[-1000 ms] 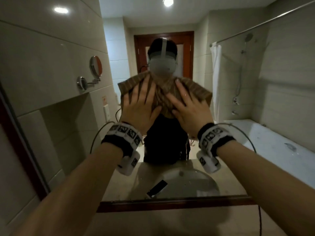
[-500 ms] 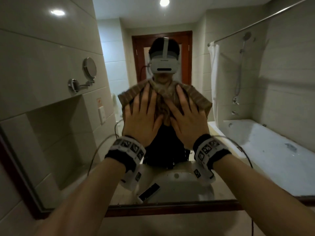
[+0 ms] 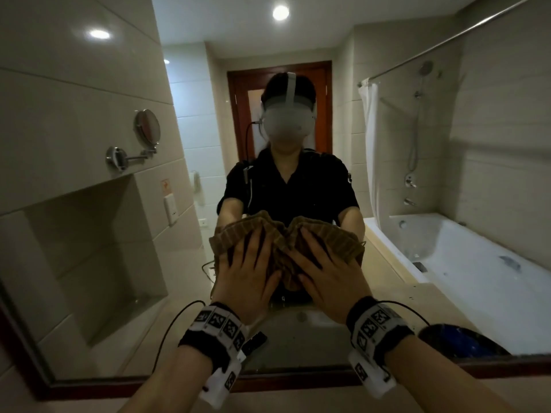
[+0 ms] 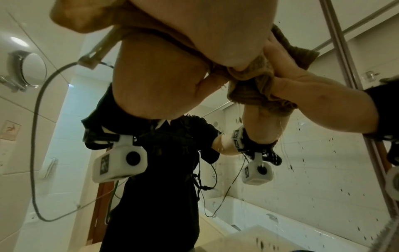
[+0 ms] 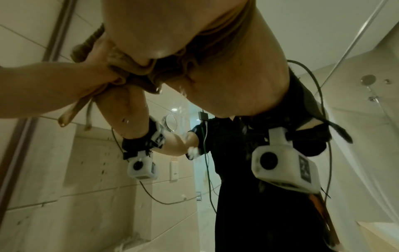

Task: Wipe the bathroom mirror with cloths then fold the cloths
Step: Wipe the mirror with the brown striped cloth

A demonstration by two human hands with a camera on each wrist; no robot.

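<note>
— Brown ribbed cloth, bunched at its middle, lies flat against the wood-framed bathroom mirror, low on the glass above the frame's bottom edge.

— And the hands?

— The left hand and right hand sit side by side on the cloth, fingers spread and straight, palms pressing it to the glass. Neither grips it.

— Anything else?

— Dark specks dot the glass in the left wrist view.
</note>
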